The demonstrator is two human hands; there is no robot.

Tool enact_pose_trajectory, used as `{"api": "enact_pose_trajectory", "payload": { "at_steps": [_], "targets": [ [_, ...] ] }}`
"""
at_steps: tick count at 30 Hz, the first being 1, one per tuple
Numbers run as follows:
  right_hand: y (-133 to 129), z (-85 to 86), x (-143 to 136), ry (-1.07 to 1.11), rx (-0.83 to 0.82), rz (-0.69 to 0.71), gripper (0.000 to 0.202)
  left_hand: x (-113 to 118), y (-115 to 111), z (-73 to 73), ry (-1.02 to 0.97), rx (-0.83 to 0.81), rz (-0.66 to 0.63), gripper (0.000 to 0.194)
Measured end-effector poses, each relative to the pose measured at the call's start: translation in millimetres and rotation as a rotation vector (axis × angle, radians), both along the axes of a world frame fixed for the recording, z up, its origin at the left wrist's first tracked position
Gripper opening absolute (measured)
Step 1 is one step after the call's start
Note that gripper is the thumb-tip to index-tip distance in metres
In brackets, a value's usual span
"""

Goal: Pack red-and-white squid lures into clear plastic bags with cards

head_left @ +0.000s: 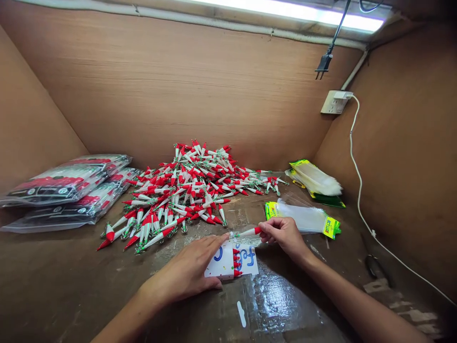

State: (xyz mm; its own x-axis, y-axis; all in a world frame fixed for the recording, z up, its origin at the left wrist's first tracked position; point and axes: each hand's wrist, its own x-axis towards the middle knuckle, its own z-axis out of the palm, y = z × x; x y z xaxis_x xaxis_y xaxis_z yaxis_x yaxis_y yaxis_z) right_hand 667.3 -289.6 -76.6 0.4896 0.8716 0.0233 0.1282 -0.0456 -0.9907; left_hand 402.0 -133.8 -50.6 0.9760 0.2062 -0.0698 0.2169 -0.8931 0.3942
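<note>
My right hand [283,236] pinches a fishing lure [247,232], a squid jig with a white body, by its red tip. The jig's hooked end points left, at the far edge of a folded white card [224,267] with blue lettering. My left hand [187,267] spans this card, fingers along the far side and thumb at the near side, steadying it on the table. Red tips of several jigs [236,263] stick out of the card's right opening. Behind my hands lies a big heap of red-and-white jigs [189,190] with green-tinted hooks.
Filled clear bags [71,186] are stacked at the left. Clear sleeves with yellow-green ends [303,216] lie right of centre, with another stack [316,178] behind. A white cable [357,166] runs down the right wall from a socket [335,102]. A black plug [324,62] hangs above.
</note>
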Motion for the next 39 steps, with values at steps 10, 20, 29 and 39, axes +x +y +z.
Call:
{"api": "enact_pose_trajectory", "payload": {
  "at_steps": [10,20,29,39],
  "targets": [
    [4,-19.1,-11,-0.071,-0.058,0.068,0.031,0,2,-4.6,-0.012,-0.007,-0.016,0.101],
    [0,-13.2,-13,-0.360,-0.058,0.179,0.021,0,1,-2.2,-0.023,-0.017,-0.010,0.099],
    [0,-12.2,-9,-0.339,-0.109,0.308,0.031,1,1,-0.8,-0.009,-0.011,-0.019,0.099],
    [2,-11.1,-18,-0.855,-0.010,0.255,0.011,-1,0,-4.8,-0.021,-0.021,-0.008,0.090]
  ]
}}
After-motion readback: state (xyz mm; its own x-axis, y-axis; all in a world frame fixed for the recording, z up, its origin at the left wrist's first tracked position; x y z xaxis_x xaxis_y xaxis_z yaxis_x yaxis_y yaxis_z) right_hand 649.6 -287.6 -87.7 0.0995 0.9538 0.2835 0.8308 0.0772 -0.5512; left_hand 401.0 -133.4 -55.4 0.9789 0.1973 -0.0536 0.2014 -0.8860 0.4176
